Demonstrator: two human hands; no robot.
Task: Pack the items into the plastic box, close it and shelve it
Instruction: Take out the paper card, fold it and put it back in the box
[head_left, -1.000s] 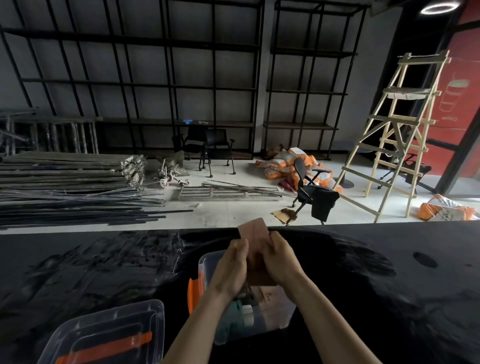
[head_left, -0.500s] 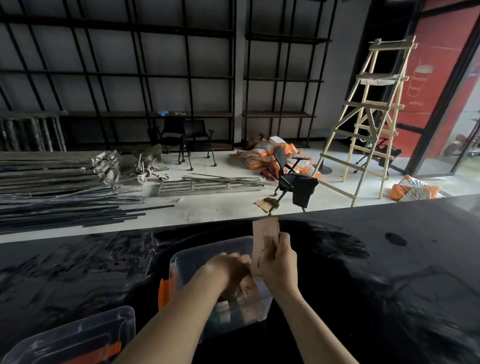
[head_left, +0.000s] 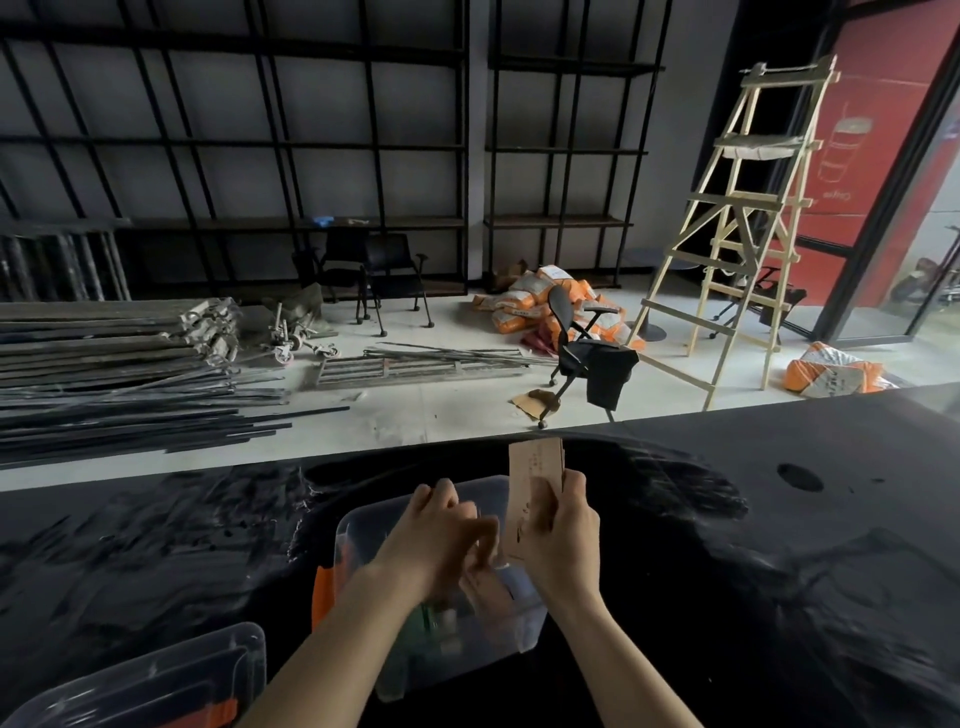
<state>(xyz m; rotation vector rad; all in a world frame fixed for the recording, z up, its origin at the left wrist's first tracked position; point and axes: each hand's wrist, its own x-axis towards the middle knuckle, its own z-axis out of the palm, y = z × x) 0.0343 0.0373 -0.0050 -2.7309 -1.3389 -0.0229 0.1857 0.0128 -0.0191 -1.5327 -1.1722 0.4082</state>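
Both forearms are stretched forward from the bottom edge, bare, angled in toward each other. The left hand (head_left: 441, 540) is held palm down with the fingers (head_left: 439, 493) curled loosely, a bit blurred. The right hand (head_left: 563, 525) is raised slightly higher, fingers closed in a pinch around a thin brown card (head_left: 535, 467), kept upright.

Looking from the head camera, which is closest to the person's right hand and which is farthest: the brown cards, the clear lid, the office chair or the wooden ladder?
From the right hand:
1. Brown cards, held in that hand, upright.
2. Clear lid, on the black table at the lower left.
3. Office chair, on the floor beyond the table.
4. Wooden ladder, farther back on the right.
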